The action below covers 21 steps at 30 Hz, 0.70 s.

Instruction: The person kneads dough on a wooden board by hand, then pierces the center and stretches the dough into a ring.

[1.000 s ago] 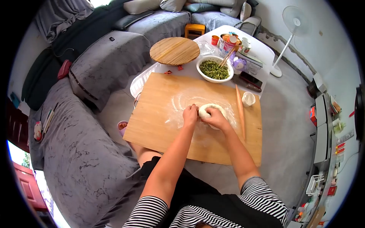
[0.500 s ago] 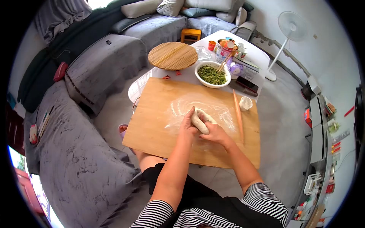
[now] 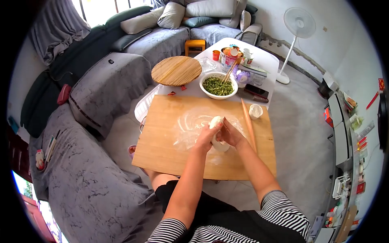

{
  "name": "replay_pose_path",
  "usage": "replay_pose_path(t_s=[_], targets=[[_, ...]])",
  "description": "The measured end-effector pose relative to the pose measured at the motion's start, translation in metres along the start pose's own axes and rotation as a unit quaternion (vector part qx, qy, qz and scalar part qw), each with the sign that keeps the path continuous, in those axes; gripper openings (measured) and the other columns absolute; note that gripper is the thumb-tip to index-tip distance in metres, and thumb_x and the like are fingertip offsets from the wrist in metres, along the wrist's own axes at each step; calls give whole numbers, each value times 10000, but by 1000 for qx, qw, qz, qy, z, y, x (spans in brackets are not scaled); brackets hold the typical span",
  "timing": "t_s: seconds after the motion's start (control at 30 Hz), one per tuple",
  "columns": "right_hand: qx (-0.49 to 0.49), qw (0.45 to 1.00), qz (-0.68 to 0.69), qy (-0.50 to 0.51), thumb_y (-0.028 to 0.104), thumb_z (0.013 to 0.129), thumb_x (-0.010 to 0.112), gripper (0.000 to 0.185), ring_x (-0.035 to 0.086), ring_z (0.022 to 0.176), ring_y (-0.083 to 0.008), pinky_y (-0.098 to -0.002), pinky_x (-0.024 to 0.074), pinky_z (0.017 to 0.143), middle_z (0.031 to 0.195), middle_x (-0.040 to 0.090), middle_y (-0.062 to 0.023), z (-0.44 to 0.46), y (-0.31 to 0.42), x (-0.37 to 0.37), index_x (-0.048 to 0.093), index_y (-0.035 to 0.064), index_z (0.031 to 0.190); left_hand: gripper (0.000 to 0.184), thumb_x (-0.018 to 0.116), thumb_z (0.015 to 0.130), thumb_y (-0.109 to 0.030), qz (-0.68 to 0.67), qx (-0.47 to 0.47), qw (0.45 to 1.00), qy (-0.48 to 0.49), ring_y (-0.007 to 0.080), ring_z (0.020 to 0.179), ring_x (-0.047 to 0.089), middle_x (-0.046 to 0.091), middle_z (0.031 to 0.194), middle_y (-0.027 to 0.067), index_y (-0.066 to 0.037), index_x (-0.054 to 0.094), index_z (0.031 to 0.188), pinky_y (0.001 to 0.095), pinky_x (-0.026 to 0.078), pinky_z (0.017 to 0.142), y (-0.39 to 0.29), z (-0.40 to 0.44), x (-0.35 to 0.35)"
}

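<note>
White dough (image 3: pixel 219 145) is held between my two hands over the floured middle of a wooden board (image 3: pixel 162 141). My left hand (image 3: pixel 207 137) is wrapped round its left side. On the right side, my right hand (image 3: pixel 230 134) grips the dough, fingers bent toward the left hand. Part of the dough sticks up above the fingers, and the rest shows below them. White flour (image 3: pixel 188 125) is smeared on the board around the hands. To their right lies a thin wooden rolling pin (image 3: pixel 248 123), beside a small white cup of flour (image 3: pixel 255 111).
Behind the board, a white table (image 3: pixel 265 65) bears a bowl of chopped green filling (image 3: pixel 218 86) with chopsticks, a round slatted mat (image 3: pixel 176 71), a dark phone (image 3: pixel 257 91) and a tub (image 3: pixel 230 58). A grey sofa (image 3: pixel 89 174) stands left, a fan (image 3: pixel 299 23) at back right.
The dough ring has been turned and squeezed into a longer, more upright shape between both hands. My left hand, apart from the dough at first, now holds it. The view has shifted.
</note>
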State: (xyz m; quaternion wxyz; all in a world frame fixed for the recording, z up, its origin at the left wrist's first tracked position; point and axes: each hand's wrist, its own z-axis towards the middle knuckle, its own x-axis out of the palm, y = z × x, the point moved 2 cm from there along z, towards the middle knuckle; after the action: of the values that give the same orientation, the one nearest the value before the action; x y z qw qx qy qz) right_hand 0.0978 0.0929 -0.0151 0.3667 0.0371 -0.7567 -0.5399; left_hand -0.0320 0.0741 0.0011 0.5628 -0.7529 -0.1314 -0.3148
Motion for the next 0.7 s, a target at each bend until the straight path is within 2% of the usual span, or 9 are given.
replay_pose_path(t_s=[0.03,0.1,0.2,0.23,0.27,0.43,0.57,0.63,0.7], targets=[[22,999,-17,-16,619,879,438,645,591,850,-137,-329,488,785,1032,620,-80,3,7,4,561,51,1161,246,652,871,-213,9,-11,998,59,118,586,518,547,776,28,-53,523,1006,286,443,509,3,3,-2],[-16,999,-1,-50,519,891,502,546,625,849,-174,-291,545,624,1044,638,-146,8,14,19,558,14,1091,257,658,866,-215,38,-14,998,53,120,578,518,551,776,29,-50,526,1013,300,459,516,-2,1,-2],[-114,988,-25,-104,416,857,617,450,641,849,-208,-292,544,654,1014,641,-179,10,20,30,564,5,1034,283,674,847,-219,99,-25,995,12,116,527,496,547,721,22,-38,527,1007,321,502,550,-7,-3,-1],[-123,985,-12,-117,301,826,687,337,647,803,-216,-292,541,666,919,651,-158,13,23,31,567,22,971,297,678,835,-211,179,-41,983,22,114,512,489,549,704,29,-25,530,1011,307,486,527,-5,0,-4],[-123,985,-13,-117,301,826,687,337,647,803,-216,-292,541,666,919,651,-158,14,23,34,567,22,971,310,682,822,-203,258,-56,964,33,112,497,482,552,687,36,-12,533,1016,293,469,503,-2,1,-6],[-120,986,-42,-111,200,822,689,207,618,694,-161,-280,519,629,766,619,-69,15,24,32,577,39,888,345,697,801,-182,286,-21,958,10,113,526,510,574,733,52,8,525,1031,278,483,533,3,1,-5],[-123,982,-75,-120,229,822,688,245,604,673,-134,-242,498,572,743,600,-55,10,31,38,593,21,908,361,700,800,-163,186,61,979,60,151,657,578,591,796,62,5,511,1058,303,496,627,9,6,-12],[-57,970,-229,-64,333,850,652,353,589,657,-106,-212,464,510,716,577,-39,6,42,43,604,1,960,344,692,808,-146,183,68,979,49,168,705,598,596,804,62,5,513,1061,320,503,674,5,3,-13],[-18,955,-289,-62,416,859,613,436,574,639,-92,-202,440,483,716,570,-31,5,50,54,601,1,994,315,673,831,-165,29,44,996,78,179,719,601,598,833,70,-4,519,1054,333,496,656,4,1,-9]])
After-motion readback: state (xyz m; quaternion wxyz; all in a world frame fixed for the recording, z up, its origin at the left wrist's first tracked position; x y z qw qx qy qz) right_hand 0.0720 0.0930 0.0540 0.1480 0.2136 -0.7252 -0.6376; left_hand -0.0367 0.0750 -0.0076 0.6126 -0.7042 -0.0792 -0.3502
